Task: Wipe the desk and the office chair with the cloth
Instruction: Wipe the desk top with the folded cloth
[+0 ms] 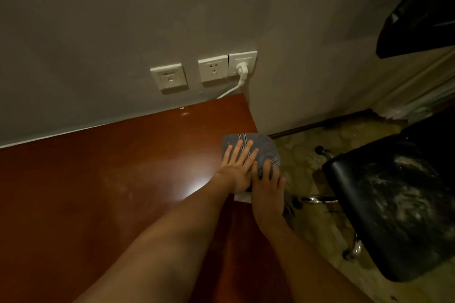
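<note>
**Cloth at the worktop's right edge, close to slipping off**

Head view: a grey striped cloth lies at the far right corner of the reddish worktop, overhanging its right edge. The left hand presses it flat, fingers spread. The right hand curls onto its edge. Pushed further right, it would likely drop beside the dusty office chair.

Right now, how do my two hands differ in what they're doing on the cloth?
The left hand lies flat with its fingers spread on the cloth, over the desk. The right hand curls its fingers over the cloth's edge where it overhangs the desk's right end, nearer the chair. Both touch the same cloth, side by side.
</note>
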`<act>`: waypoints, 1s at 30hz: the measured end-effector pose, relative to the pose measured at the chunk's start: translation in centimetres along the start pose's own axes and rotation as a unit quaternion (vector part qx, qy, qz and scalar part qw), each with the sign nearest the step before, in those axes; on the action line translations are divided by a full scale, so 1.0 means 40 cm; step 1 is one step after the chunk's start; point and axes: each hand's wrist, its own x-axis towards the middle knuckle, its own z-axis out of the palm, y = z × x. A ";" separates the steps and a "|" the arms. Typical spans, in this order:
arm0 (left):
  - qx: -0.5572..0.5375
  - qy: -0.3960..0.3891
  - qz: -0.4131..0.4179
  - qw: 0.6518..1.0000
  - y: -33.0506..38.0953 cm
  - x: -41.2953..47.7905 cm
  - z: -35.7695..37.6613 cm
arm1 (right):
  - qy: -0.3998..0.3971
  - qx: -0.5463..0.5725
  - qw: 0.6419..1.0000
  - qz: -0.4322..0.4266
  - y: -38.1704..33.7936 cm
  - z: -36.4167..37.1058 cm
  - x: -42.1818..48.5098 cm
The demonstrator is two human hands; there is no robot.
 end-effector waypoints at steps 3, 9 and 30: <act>-0.088 -0.022 -0.002 0.996 0.006 -0.044 -0.011 | 0.003 -0.007 0.998 -0.067 0.046 -0.014 -0.022; -0.179 -0.053 -0.033 0.982 0.043 -0.112 -0.079 | 0.052 0.192 0.978 -0.064 0.107 -0.108 -0.034; -0.259 0.237 -0.185 0.918 -0.022 -0.525 -0.073 | -0.238 0.789 0.557 0.108 -0.151 -0.350 -0.077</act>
